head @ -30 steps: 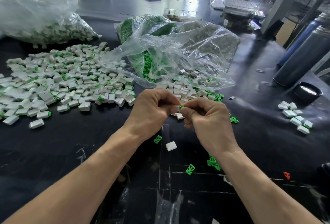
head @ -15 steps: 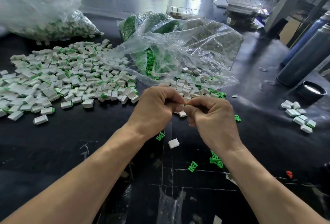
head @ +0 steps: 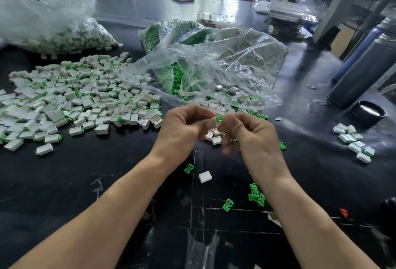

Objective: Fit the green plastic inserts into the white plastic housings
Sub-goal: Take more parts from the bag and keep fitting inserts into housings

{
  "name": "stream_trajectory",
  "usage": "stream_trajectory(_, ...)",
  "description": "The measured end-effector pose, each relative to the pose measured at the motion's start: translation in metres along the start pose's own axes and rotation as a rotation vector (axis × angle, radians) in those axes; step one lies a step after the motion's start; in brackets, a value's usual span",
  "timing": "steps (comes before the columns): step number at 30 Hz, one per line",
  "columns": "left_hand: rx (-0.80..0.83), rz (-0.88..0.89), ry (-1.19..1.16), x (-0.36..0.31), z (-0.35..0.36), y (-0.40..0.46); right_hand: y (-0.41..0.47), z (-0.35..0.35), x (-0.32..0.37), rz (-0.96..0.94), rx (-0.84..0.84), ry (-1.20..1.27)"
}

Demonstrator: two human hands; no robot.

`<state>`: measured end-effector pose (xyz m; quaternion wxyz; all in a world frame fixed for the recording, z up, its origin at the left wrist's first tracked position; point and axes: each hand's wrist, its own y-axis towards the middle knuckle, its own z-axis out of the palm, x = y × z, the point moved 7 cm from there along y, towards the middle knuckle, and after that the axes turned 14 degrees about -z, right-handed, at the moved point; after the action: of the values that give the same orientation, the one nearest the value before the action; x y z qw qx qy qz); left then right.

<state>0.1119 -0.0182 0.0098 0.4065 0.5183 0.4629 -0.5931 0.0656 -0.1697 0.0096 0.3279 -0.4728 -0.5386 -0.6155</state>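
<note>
At the centre of the frame the left hand (head: 182,131) and the right hand (head: 250,138) meet above the black table (head: 64,183); both have the fingers curled, pinching together one green insert (head: 219,119) and a white housing (head: 214,121), which is mostly hidden by the fingertips; how deep the insert sits I cannot tell. I judge the step is the pressing-in; next the insert needs a straight push until it sits flush, then the piece goes to the pile of finished pieces (head: 75,97) at the left. Loose inserts (head: 256,196) lie at lower right; one empty housing (head: 205,176) lies below the hands; the open bag (head: 214,67) is behind.
</note>
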Motion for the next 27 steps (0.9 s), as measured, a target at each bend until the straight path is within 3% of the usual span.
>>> stream_trajectory(4, 0.073, -0.013, -0.072, 0.001, 0.010, -0.004, -0.008, 0.019, -0.014, 0.185, 0.026, 0.131)
stream_trajectory(11, 0.195, -0.086, -0.165, 0.003, 0.028, -0.014, -0.013, 0.027, -0.022, 0.293, 0.034, 0.131)
stream_trajectory(14, 0.195, -0.078, -0.164, 0.005, 0.031, -0.013, -0.013, 0.027, -0.017, 0.264, -0.041, 0.195)
stream_trajectory(22, 0.204, -0.080, -0.165, 0.008, 0.034, -0.014, -0.008, 0.023, -0.024, 0.139, -0.107, -0.021)
stream_trajectory(27, 0.202, -0.086, -0.166, 0.008, 0.032, -0.014, -0.007, 0.024, -0.025, 0.088, -0.137, -0.026)
